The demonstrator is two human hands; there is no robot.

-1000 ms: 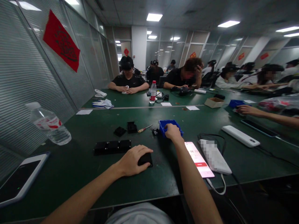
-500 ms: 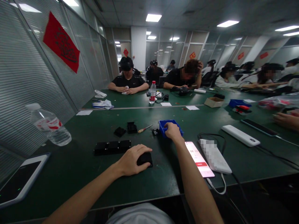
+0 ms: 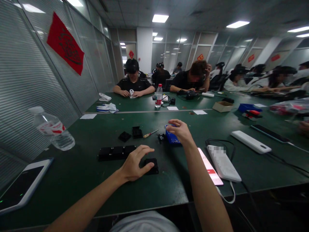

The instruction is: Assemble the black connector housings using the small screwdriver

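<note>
My left hand (image 3: 136, 162) hovers with thumb and fingers apart at the left side of a black square plastic part (image 3: 152, 165) on the table. Just left of it lies a row of black square cases (image 3: 116, 152), partly behind my fingers. My right hand (image 3: 180, 131) is raised over a blue bin (image 3: 172, 139), fingers curved and spread from the thumb. Nothing shows between its fingertips. Small shiny pieces, seemingly screws, lie in the bin. Beside the bin rests a small black bracket (image 3: 161, 138), and a screwdriver (image 3: 150, 134) lies to its left.
Two more black parts (image 3: 137, 132) lie beyond the row. A lit phone (image 3: 210, 170) and a white power bank (image 3: 223, 164) with cables sit right of my arm. A water bottle (image 3: 54, 130) and a tablet (image 3: 24, 185) stand at left. People sit across the table.
My right hand has lifted out of the blue bin and moved slightly back. My left hand has opened and eased off the black square part, showing more of it.
</note>
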